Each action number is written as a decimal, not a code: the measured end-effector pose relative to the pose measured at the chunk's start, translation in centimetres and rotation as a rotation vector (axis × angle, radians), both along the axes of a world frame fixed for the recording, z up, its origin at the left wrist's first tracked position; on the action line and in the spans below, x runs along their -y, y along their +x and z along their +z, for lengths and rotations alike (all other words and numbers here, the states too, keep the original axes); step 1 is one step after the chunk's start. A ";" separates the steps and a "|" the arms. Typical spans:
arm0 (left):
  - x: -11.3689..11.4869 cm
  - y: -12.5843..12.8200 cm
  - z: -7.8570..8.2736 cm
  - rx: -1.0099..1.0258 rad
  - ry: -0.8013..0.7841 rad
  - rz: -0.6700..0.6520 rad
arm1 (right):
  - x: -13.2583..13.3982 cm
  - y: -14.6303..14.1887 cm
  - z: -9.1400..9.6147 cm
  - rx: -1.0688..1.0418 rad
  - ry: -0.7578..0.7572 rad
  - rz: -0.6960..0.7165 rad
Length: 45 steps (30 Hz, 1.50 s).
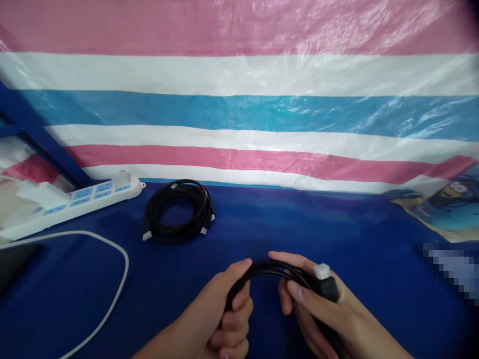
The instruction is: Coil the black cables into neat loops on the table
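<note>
Both of my hands grip one black cable low in the middle of the view. My left hand is curled round the left side of its loop. My right hand is wrapped round the right side, where the black plug with a white cap sticks up above my fingers. Farther back on the blue table lies a second black cable, coiled into a ring with white-capped ends, untouched by either hand.
A white power strip with blue sockets lies at the back left, and its white cord curves over the blue table. A dark flat object sits at the left edge. A striped plastic sheet hangs behind.
</note>
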<state>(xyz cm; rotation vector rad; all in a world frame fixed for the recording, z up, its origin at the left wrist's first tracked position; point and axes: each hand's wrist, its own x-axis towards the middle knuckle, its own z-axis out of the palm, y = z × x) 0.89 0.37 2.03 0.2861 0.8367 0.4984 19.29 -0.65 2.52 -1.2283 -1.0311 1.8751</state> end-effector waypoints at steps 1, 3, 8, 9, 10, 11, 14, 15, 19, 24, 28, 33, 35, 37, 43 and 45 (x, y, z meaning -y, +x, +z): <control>0.0 0.0 0.1 -0.011 0.001 0.015 | 0.0 -0.1 0.1 -0.004 -0.013 -0.005; 0.0 0.0 0.4 -0.052 -0.001 0.075 | -0.1 -0.2 0.2 -0.006 -0.014 -0.015; 0.3 0.1 0.7 -0.064 0.057 0.178 | 0.0 -0.7 0.3 -0.029 0.021 -0.121; 0.4 0.2 0.6 -0.031 0.101 0.202 | 0.0 -0.8 0.4 -0.035 0.029 -0.178; 0.6 0.4 0.5 0.004 0.150 0.233 | 0.0 -0.9 0.4 -0.049 0.040 -0.244; 0.8 0.6 0.5 0.038 0.196 0.268 | -0.1 -1.0 0.5 -0.075 0.055 -0.308; 1.6 1.3 0.7 0.106 0.264 0.336 | -0.1 -1.3 0.6 -0.191 0.057 -0.432; 1.8 1.5 0.8 0.125 0.268 0.329 | -0.1 -1.4 0.5 -0.229 0.032 -0.425; 2.1 1.1 1.4 0.125 0.257 0.250 | 0.3 -2.0 -0.4 -0.311 -0.088 -0.226; 1.6 0.7 1.3 -0.100 0.322 0.280 | 0.2 -1.5 -0.2 -0.279 -0.072 -0.129; 1.7 1.0 1.0 -0.199 0.436 0.191 | 0.0 -0.2 0.8 -0.067 -0.083 0.045; 1.2 0.6 1.3 -0.312 0.467 0.167 | -0.3 -0.5 0.4 0.093 -0.004 0.154; 0.4 -0.1 1.8 -0.347 0.495 0.216 | -1.2 -1.4 0.4 0.118 0.104 0.099; -1.0 -1.3 2.6 -0.388 0.544 0.288 | -2.9 -2.8 0.9 0.152 0.227 0.036; -7.0 -7.7 4.7 -0.714 0.751 0.506 | -12.1 -10.6 5.2 0.455 0.439 0.139; -8.5 -10.2 4.3 -0.913 0.830 0.569 | -15.3 -13.8 5.9 0.571 0.458 0.214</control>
